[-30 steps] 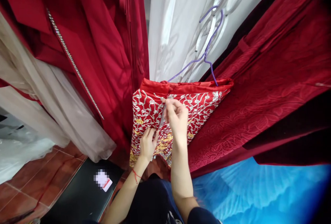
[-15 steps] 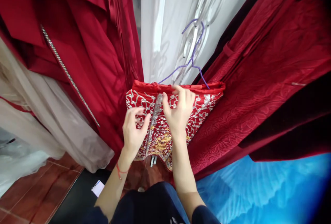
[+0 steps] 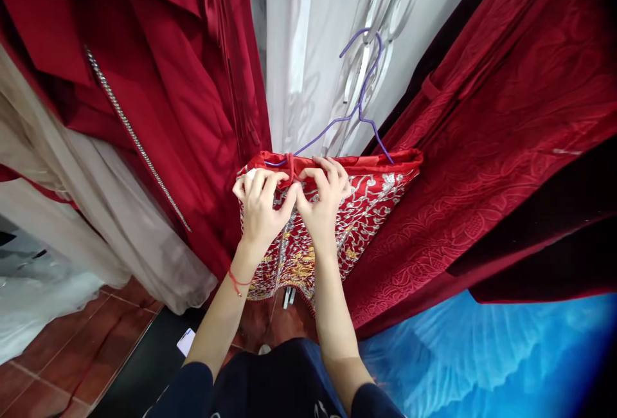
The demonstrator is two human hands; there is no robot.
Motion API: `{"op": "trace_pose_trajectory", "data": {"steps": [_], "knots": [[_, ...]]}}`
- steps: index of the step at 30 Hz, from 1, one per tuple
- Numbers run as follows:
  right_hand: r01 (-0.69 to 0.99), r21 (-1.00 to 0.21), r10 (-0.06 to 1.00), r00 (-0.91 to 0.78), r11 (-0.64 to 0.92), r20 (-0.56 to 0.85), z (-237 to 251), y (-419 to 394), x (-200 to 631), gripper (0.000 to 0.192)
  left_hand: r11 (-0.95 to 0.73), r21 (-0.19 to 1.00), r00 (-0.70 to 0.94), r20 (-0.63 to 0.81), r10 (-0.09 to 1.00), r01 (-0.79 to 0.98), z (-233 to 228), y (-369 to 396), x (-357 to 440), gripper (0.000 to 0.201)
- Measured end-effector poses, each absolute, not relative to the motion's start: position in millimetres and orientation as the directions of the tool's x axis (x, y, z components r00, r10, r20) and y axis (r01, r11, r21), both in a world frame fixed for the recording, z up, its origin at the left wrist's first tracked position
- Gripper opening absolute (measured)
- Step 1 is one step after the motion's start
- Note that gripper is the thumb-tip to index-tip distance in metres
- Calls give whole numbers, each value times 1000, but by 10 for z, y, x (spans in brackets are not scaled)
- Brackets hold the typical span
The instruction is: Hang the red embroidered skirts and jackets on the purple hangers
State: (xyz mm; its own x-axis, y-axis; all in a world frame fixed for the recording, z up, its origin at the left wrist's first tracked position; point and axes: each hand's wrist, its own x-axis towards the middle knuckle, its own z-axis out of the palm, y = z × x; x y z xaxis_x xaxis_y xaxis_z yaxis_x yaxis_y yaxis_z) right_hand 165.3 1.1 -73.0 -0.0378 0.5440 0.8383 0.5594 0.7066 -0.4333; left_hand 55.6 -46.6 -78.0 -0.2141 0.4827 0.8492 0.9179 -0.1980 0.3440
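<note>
Left hand (image 3: 260, 202) and right hand (image 3: 322, 199) side by side, fingers curled shut on the top edge of a red embroidered skirt (image 3: 366, 202), pinching a small red loop there. Skirt hung from a purple wire hanger (image 3: 359, 109), centre of the scene. Crowded by dark red gowns (image 3: 482, 148) right and left, white dress (image 3: 308, 51) behind, blue fabric (image 3: 482, 354) near right. No legible writing.

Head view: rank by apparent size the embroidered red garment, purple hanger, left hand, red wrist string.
1. embroidered red garment, largest by far.
2. purple hanger, long but thin wire, partly hidden inside the garment's top edge.
3. left hand, close to the hanger in extent; nearer the camera, so that order is unsure.
4. red wrist string, smallest.
</note>
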Motion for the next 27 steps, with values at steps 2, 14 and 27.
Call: {"op": "trace_pose_trajectory", "data": {"steps": [2,14,27], "knots": [[504,-440,541,-66,744,839,-772,-39,1705,8,-228,339,-178,832,525,913,-773,-521,543,23],[491,-337,494,-233,803,837,-1520,-527,1991,10,-491,385,-114,862,494,781,-1639,-865,490,31],[196,-637,625,-539,745,565,-1996,-485,1765,37,-334,897,-265,410,873,290,-2045,-1034,300,19]]}}
